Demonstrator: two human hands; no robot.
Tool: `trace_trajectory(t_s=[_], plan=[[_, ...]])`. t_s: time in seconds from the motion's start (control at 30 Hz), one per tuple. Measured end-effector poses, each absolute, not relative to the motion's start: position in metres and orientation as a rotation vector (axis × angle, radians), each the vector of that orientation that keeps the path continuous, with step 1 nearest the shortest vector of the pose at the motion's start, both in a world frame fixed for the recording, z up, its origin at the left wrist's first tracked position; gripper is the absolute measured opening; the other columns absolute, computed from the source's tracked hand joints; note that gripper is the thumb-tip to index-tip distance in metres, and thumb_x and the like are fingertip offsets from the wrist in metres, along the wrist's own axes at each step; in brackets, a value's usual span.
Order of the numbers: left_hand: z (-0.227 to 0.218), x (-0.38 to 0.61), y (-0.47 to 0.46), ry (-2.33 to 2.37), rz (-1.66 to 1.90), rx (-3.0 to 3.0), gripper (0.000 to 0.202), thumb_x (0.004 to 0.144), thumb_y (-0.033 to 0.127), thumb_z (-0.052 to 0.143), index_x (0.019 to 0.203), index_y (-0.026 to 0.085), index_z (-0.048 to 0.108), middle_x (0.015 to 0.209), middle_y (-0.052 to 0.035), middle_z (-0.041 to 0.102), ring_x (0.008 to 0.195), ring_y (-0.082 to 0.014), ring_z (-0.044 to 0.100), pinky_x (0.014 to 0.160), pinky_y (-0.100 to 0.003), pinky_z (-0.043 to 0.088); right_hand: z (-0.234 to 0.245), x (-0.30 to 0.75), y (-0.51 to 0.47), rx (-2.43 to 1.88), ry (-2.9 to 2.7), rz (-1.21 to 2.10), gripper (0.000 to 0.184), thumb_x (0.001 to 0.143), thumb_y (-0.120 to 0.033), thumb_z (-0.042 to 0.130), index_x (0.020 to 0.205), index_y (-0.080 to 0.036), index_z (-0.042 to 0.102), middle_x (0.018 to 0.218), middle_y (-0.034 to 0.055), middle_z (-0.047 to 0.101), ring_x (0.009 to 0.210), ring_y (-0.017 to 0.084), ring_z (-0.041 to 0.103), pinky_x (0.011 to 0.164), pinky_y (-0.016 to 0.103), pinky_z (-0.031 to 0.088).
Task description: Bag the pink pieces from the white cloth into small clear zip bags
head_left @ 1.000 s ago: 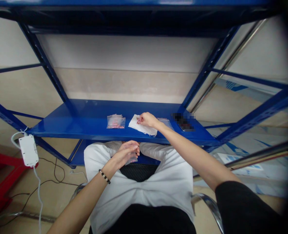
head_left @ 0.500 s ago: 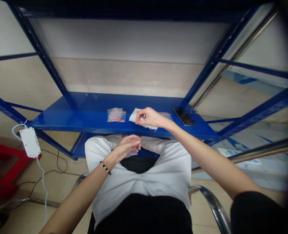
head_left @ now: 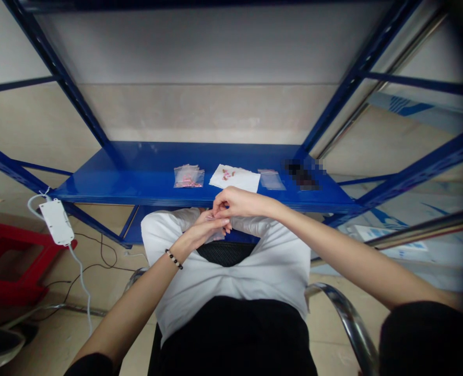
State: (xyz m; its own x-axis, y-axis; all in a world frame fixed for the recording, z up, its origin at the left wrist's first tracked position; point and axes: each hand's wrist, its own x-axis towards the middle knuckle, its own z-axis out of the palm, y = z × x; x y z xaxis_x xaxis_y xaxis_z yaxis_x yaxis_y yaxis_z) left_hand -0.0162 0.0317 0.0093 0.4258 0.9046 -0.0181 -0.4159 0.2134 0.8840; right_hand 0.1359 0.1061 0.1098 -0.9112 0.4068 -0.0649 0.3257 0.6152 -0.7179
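Observation:
My left hand [head_left: 208, 225] is over my lap, fingers closed on a small clear plastic bag [head_left: 214, 237]. My right hand [head_left: 233, 202] is pinched just above it at the bag's mouth; what it pinches is too small to make out. On the blue shelf [head_left: 137, 180] behind lie a white paper sheet [head_left: 236, 179] with a few small pink pieces [head_left: 226, 174], a filled clear bag of pink pieces [head_left: 189, 176] to its left, and an empty clear bag [head_left: 271, 178] to its right.
A dark phone [head_left: 302, 175] lies on the shelf's right end. Blue rack uprights slant at both sides. A white power adapter [head_left: 57, 221] hangs by its cable at the left, above a red stool [head_left: 4, 261]. A chrome chair arm [head_left: 344, 318] curves at my right.
My right hand left the white sheet on the shelf and came down to my left hand over the lap. The sheet lies flat now, with pink pieces showing on it.

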Motion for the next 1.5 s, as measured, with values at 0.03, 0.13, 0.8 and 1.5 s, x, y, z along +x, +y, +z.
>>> trace_trajectory(t_s=[0.03, 0.13, 0.8, 1.5], plan=[[0.009, -0.016, 0.032, 0.627, 1.002, 0.953, 0.029, 0.072, 0.031, 0.081, 0.082, 0.009, 0.064, 0.075, -0.0063, 0.067, 0.067, -0.0137, 0.064, 0.064, -0.025, 0.049, 0.109, 0.136, 0.106, -0.619, -2.719, 1.218, 0.016, 0.082, -0.026, 0.062, 0.085, -0.016, 0.076, 0.062, 0.0011, 0.07, 0.053, 0.012, 0.06, 0.055, 0.022, 0.043], [0.009, -0.016, 0.032, 0.639, 0.997, 0.957, 0.031, 0.071, 0.032, 0.081, 0.083, 0.009, 0.064, 0.075, -0.0062, 0.067, 0.068, -0.0136, 0.064, 0.065, -0.025, 0.049, 0.108, 0.136, 0.106, -0.617, -2.715, 1.31, 0.021, 0.085, -0.028, 0.06, 0.087, -0.015, 0.076, 0.06, 0.0015, 0.07, 0.049, 0.012, 0.059, 0.054, 0.021, 0.044], [0.009, -0.012, 0.032, 0.614, 1.015, 0.918, 0.027, 0.08, 0.031, 0.074, 0.097, 0.012, 0.064, 0.077, -0.0063, 0.065, 0.069, -0.013, 0.062, 0.064, -0.024, 0.047, 0.105, 0.185, 0.247, -1.3, -2.367, 0.381, 0.02, 0.079, -0.011, 0.059, 0.088, -0.013, 0.077, 0.078, 0.0059, 0.075, 0.069, 0.015, 0.066, 0.062, 0.021, 0.042], [0.014, -0.018, 0.034, 0.549, 1.107, 0.74, 0.032, 0.083, 0.039, 0.069, 0.098, 0.011, 0.067, 0.078, -0.0067, 0.064, 0.069, -0.0144, 0.061, 0.063, -0.026, 0.049, 0.065, 0.158, 0.242, -1.389, -2.48, 0.264, 0.011, 0.078, -0.021, 0.068, 0.08, -0.015, 0.077, 0.082, 0.0074, 0.076, 0.072, 0.017, 0.066, 0.059, 0.022, 0.037]])
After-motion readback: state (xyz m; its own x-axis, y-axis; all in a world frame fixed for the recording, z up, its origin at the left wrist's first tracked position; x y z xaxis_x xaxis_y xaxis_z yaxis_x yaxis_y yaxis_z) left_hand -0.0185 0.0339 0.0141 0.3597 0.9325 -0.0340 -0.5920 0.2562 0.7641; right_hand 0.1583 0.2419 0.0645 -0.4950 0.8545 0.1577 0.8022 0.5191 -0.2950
